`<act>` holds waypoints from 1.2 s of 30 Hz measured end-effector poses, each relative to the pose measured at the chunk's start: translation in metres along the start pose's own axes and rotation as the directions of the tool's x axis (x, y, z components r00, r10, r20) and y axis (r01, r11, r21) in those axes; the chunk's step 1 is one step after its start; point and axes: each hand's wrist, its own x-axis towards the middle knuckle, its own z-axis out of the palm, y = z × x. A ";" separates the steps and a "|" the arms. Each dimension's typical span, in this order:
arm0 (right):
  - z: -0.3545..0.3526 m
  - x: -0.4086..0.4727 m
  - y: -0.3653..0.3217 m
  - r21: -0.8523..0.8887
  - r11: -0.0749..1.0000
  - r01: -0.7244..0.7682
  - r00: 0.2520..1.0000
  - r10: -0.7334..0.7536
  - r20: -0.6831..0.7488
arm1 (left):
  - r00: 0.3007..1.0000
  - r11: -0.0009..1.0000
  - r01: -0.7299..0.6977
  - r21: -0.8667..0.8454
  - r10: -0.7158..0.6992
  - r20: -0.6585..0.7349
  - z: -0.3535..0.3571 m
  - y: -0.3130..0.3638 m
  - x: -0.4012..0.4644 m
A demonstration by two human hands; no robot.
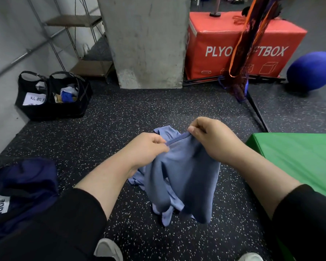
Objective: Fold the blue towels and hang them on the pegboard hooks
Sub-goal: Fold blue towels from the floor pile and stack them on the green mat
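We pinch the hemmed top edge of a blue towel [181, 176] with both hands. Our left hand [146, 147] grips one end of that edge between thumb and curled fingers, and our right hand [213, 138] grips the other end the same way, slightly higher and farther out. The edge runs taut between the two hands, and the cloth hangs down from it in loose folds, its lower corners dangling just above the speckled rubber floor [120, 113]. More blue cloth [166, 131] shows behind and below the held towel, lying on the floor; we cannot tell whether it is a second towel or part of the same one.

Black sleeves [79, 219] cover our forearms from the elbows back, and the toes of two white shoes [108, 250] show at the bottom edge.

To our right sits a green mat [297, 157], its corner near our right forearm. To our left lies a dark navy bag [23, 187] with a white label. Farther off on the left, against the wall, stands a black basket [53, 108] holding small items and a paper note. Straight ahead rises a grey concrete pillar [149, 40], with a metal shelf rack [79, 44] to its left. To its right stands a red plyo box [239, 46], with a bundle of netted straps [241, 59] hanging in front of it, and a blue ball [312, 72] lies at the far right.
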 end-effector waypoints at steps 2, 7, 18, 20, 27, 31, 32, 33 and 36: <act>0.001 0.000 0.001 -0.007 1.000 -0.005 1.000 0.005 -0.005 | 0.998 0.999 0.047 0.017 -0.047 -0.030 -0.003 0.000 0.001; 0.002 0.001 0.003 0.041 0.999 -0.016 1.000 0.016 0.008 | 0.986 0.992 -0.087 0.094 0.099 -0.130 -0.004 0.006 -0.003; 0.018 -0.004 -0.004 0.116 0.991 0.062 0.982 -0.081 0.171 | 0.942 0.945 -0.327 -0.016 0.325 -0.083 0.008 0.014 -0.003; 0.018 -0.002 -0.002 0.083 0.996 0.045 0.990 -0.055 0.126 | 0.965 0.967 -0.254 0.020 0.254 -0.058 0.006 0.010 -0.001; 0.004 0.006 0.012 0.047 0.989 -0.142 0.987 0.144 -0.064 | 0.994 0.979 -0.060 0.193 0.076 -0.077 -0.009 -0.002 -0.001; 0.008 -0.002 0.005 0.066 0.998 -0.023 0.996 0.017 0.089 | 0.970 0.964 -0.221 0.150 0.233 -0.063 -0.001 0.010 -0.007; 0.010 -0.003 0.001 0.096 0.995 0.017 0.990 -0.030 0.138 | 0.967 0.957 -0.244 0.155 0.252 -0.034 0.002 0.012 -0.007; 0.013 -0.004 -0.002 0.124 0.992 0.035 0.982 -0.057 0.179 | 0.966 0.952 -0.256 0.166 0.260 -0.005 0.004 0.014 -0.008; 0.017 -0.005 -0.006 0.192 0.980 0.057 0.978 -0.093 0.185 | 0.974 0.958 -0.226 0.175 0.217 0.070 0.008 0.017 -0.005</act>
